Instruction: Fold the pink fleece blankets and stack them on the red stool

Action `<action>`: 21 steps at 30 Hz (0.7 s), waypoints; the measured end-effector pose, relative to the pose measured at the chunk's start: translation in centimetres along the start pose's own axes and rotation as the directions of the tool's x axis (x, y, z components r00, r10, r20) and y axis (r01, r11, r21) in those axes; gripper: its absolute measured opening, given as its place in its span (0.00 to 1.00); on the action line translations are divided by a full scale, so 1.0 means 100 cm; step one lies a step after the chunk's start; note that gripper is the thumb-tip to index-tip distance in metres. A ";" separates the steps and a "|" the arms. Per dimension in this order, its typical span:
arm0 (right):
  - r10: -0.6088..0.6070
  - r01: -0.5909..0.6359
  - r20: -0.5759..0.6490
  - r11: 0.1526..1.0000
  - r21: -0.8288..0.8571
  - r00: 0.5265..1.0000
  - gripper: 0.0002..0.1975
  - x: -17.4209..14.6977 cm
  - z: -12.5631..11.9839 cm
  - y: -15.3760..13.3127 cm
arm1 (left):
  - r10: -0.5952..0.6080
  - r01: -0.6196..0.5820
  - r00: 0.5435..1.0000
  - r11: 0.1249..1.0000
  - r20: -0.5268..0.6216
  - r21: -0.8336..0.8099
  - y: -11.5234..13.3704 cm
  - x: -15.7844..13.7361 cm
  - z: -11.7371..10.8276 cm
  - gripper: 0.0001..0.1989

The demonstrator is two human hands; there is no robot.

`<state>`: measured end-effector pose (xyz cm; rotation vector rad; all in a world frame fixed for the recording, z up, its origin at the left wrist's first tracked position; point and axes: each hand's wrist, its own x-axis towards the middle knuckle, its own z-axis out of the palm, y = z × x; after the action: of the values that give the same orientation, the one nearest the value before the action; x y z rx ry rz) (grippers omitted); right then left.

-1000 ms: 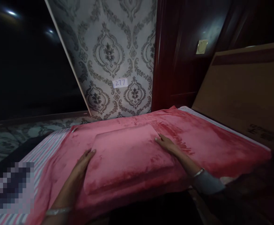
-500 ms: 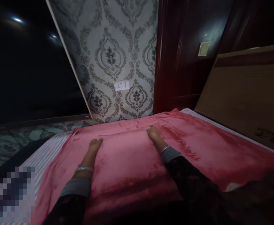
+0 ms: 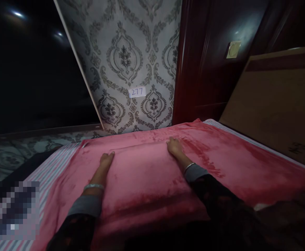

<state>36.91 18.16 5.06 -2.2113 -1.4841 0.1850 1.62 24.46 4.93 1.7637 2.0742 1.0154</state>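
A pink plush blanket [image 3: 236,153] lies spread over a striped sheet [image 3: 54,164]. Between my hands a rectangular portion of the pink fabric stands out with a straight far edge; I cannot tell whether it is a fold or a separate piece. At that edge's left end, my left hand [image 3: 106,160] is closed with the fabric in its fingers. My right hand [image 3: 174,147] grips the right end the same way, its fingertips partly hidden. Darker ripples run across the fabric nearer to me.
A large black panel [image 3: 37,76] leans at the left against the patterned wallpaper [image 3: 125,45]. On the wall is a label [image 3: 137,92] reading 277. Brown cardboard [image 3: 278,97] stands along the right side, near a switch plate [image 3: 233,49] on dark red wood. A pixelated patch covers the lower left.
The view has tilted slightly downward and shifted. My right hand sits a little farther right and away from me, and the held edge looks slightly wider. Both hands keep their grip.
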 end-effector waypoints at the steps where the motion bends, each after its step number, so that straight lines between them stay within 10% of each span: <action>1: -0.032 0.032 -0.002 0.999 -0.011 0.999 0.27 -0.001 -0.002 -0.006 | -0.012 0.012 1.000 1.000 0.017 0.025 0.007 0.001 -0.002 0.32; 5: -0.227 0.229 0.043 0.972 -0.052 0.973 0.27 -0.011 0.001 -0.030 | 0.136 -0.153 0.979 0.982 0.150 0.109 0.046 -0.019 0.012 0.36; 9: -0.335 0.345 0.089 0.925 -0.160 0.938 0.26 -0.022 0.017 -0.023 | 0.367 -0.482 0.858 0.817 0.359 0.316 0.067 -0.064 0.043 0.33; 21: -0.346 0.358 0.110 0.925 -0.125 0.932 0.24 -0.005 0.034 0.005 | 0.378 -0.517 0.847 0.753 0.375 0.408 0.060 -0.081 0.054 0.33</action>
<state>35.93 18.60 1.80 -2.0168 -1.9688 0.0572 11.41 18.99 2.71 2.5884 1.8735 0.2784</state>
